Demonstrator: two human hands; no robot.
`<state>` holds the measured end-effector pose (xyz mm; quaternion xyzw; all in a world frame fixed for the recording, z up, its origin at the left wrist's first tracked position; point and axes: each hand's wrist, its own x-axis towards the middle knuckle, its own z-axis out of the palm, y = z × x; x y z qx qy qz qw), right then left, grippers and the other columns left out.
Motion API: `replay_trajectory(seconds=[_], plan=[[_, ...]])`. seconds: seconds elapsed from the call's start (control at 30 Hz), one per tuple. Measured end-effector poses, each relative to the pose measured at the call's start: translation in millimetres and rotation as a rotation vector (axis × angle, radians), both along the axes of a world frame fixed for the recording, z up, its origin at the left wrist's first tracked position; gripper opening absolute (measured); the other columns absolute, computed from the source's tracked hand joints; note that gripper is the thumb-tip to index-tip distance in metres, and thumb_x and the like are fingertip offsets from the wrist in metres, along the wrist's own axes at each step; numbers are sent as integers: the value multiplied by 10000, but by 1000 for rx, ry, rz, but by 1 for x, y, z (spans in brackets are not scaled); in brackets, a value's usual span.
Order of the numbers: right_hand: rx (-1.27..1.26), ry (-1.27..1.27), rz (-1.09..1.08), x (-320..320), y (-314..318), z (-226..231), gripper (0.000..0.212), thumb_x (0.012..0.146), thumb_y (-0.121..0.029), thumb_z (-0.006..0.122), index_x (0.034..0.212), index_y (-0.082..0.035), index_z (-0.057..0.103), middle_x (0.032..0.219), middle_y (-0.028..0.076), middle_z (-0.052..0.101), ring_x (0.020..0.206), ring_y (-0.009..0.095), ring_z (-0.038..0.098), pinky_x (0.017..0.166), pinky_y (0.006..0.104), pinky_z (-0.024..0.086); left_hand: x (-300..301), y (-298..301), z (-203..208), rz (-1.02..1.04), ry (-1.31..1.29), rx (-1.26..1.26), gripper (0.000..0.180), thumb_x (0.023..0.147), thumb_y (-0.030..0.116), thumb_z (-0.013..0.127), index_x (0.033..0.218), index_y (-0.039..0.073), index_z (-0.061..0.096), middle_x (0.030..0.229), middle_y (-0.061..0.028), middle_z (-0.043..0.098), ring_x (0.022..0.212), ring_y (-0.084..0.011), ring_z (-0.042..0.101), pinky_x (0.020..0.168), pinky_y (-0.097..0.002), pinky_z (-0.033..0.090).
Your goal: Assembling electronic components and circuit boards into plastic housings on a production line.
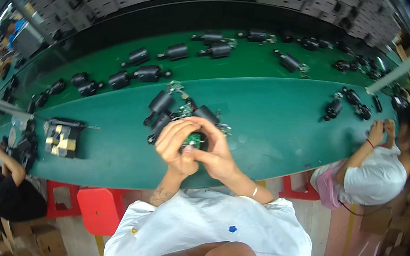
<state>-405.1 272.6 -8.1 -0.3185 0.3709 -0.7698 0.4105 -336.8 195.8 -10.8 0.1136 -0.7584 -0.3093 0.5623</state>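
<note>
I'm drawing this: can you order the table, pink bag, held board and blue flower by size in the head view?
1. Table
2. Pink bag
3. Held board, partly hidden by fingers
4. Blue flower

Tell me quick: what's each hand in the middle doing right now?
Left hand: closed, holding one side of a part with a green circuit board.
Right hand: closed, curled around the same part's other side.
</note>
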Motion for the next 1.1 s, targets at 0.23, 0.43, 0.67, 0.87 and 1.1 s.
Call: replay_trajectory(seconds=[0.23,0.43,0.67,0.87,1.1], plan=[[-17,-49,-32,0,2,-4,598,690,68,657,1269,-21,536,1245,108,574,1160,220,508,1052,341,344,-8,6,2,6,14,64,398,672,273,497,817,-51,678,785,-181,680,712,-305,631,720,-381,530],[-12,-72,-29,-6,3,-4,588,694,70,677,1259,-26,546,1246,108,574,1164,216,507,1056,345,345,-14,7,-2,27,11,71,441,678,313,483,844,-46,677,799,-184,680,686,-285,614,691,-372,523],[83,82,5,-55,0,-7,605,674,53,713,1252,-26,557,1205,100,604,1118,219,553,1010,347,411,-24,8,-8,-120,9,250,463,762,282,497,1056,-51,627,1035,-195,668,950,-354,628,886,-435,487],[645,1026,-792,-218,-45,-61,464,623,-58,702,1083,-51,641,1047,122,626,962,295,599,864,367,511,-38,9,-14,127,-113,110,542,840,387,469,1198,-11,553,1278,-184,543,1268,-383,430,1035,-486,348],[1247,1301,-855,-292,-67,-120,395,663,-112,702,1046,-62,617,1146,179,529,1061,397,484,843,530,492,-44,32,-33,111,-332,-16,443,821,237,567,1195,1,547,1329,-159,498,1360,-414,313,1084,-528,281]])
